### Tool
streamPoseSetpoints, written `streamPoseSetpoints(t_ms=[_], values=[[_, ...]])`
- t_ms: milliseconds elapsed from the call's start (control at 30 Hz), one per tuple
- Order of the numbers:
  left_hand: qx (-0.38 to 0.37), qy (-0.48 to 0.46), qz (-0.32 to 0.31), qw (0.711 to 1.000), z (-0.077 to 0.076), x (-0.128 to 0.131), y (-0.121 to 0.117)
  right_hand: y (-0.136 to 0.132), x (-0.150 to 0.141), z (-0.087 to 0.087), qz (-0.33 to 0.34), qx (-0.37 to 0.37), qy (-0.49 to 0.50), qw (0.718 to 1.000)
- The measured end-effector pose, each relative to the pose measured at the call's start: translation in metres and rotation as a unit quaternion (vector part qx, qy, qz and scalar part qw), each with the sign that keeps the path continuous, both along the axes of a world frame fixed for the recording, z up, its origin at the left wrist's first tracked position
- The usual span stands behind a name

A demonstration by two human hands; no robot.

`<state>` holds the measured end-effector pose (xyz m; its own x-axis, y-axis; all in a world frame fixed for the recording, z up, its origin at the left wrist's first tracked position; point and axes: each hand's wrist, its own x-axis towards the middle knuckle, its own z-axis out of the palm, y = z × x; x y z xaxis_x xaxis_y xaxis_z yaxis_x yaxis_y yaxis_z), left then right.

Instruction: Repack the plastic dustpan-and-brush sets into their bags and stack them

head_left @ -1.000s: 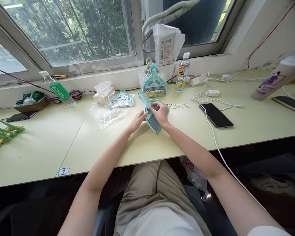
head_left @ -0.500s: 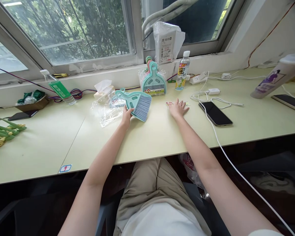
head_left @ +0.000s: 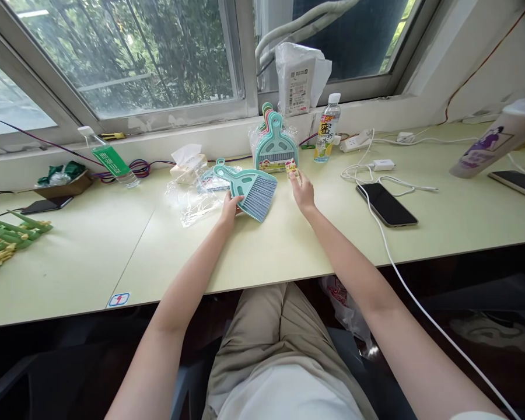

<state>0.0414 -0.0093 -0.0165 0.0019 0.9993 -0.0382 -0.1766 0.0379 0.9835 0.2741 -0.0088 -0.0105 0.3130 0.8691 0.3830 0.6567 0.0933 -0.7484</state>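
My left hand [head_left: 231, 209] is closed on the lower edge of a mint-green mini dustpan and brush set [head_left: 246, 185], tilted above the table with its grey bristles toward the right. My right hand [head_left: 304, 192] pinches a small printed label card [head_left: 292, 169], yellow with red figures, raised off the table; the fingers hide part of it. Behind the card stand several packed dustpan and brush sets [head_left: 275, 143] in clear wrap, the front one mint green. Another mint-green dustpan [head_left: 214, 179] lies behind the held set, partly covered by it.
Crumpled clear plastic wrap [head_left: 192, 207] and a tissue pack [head_left: 188, 163] lie left of the held set. At the right are a drink bottle [head_left: 327, 128], a phone [head_left: 387, 204], white cables [head_left: 363, 169] and a tall cup [head_left: 492, 140]. A green-labelled bottle [head_left: 109, 157] leans at the left.
My right hand let go of the dustpan and brush set, reached right to the label card on the table and lifted it. My left hand moved the set left and turned its bristles rightward.
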Motion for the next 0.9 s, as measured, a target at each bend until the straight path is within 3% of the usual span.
streamPoseSetpoints(t_ms=[100, 233, 333, 700, 800, 900], values=[[-0.016, -0.027, -0.010, 0.999, 0.001, 0.002, -0.001, -0.011, -0.017, 0.003, 0.072, 0.057, -0.092, 0.992], [-0.009, -0.075, -0.024, 0.997, 0.003, 0.004, -0.003, -0.023, -0.040, -0.004, 0.235, -0.004, -0.220, 0.947], [0.004, -0.084, -0.035, 0.996, 0.003, 0.004, -0.004, -0.025, -0.047, -0.010, 0.282, -0.046, -0.245, 0.926], [0.019, -0.058, -0.038, 0.997, 0.000, 0.005, -0.006, -0.020, -0.036, -0.009, 0.268, -0.040, -0.238, 0.933], [0.027, -0.059, -0.033, 0.997, 0.002, 0.006, -0.007, -0.017, -0.037, -0.012, 0.241, -0.026, -0.198, 0.950], [0.035, -0.064, -0.029, 0.997, 0.003, 0.006, -0.007, -0.013, -0.040, -0.012, 0.169, 0.000, -0.112, 0.979]])
